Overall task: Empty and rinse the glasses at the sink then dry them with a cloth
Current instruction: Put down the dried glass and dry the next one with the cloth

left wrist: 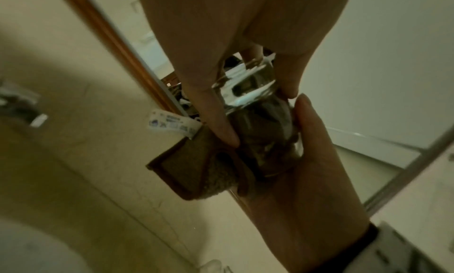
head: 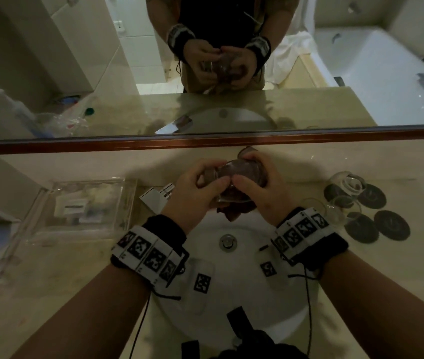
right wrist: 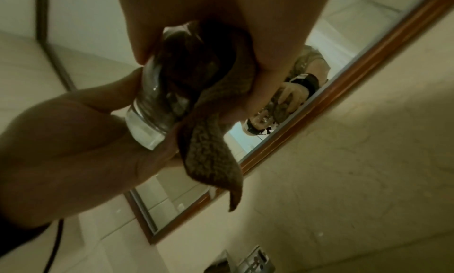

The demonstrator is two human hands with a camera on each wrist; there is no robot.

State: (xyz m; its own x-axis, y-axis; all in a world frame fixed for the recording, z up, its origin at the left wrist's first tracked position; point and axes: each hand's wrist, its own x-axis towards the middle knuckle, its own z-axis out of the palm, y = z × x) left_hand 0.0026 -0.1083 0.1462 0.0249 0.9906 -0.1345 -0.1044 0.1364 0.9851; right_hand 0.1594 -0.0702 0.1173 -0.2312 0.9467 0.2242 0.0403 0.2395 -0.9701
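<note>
Above the white sink (head: 234, 283) I hold a clear glass (head: 239, 172) tilted on its side, with a brown cloth (head: 234, 212) stuffed into it and hanging below. My left hand (head: 200, 182) grips the glass at its thick base (left wrist: 245, 86). My right hand (head: 262, 182) wraps round the mouth end and pinches the cloth (right wrist: 211, 156) against the rim. In the left wrist view the cloth (left wrist: 196, 170) shows a white label and the right hand's thumb (left wrist: 307, 114) lies along the glass. The glass base (right wrist: 147, 129) sits in my left fingers in the right wrist view.
Other clear glasses (head: 345, 185) stand on dark round coasters (head: 392, 225) on the counter at right. A chrome tap (head: 156, 196) and a clear tray (head: 84, 206) of small items are at left. A wood-framed mirror (head: 205, 144) runs behind.
</note>
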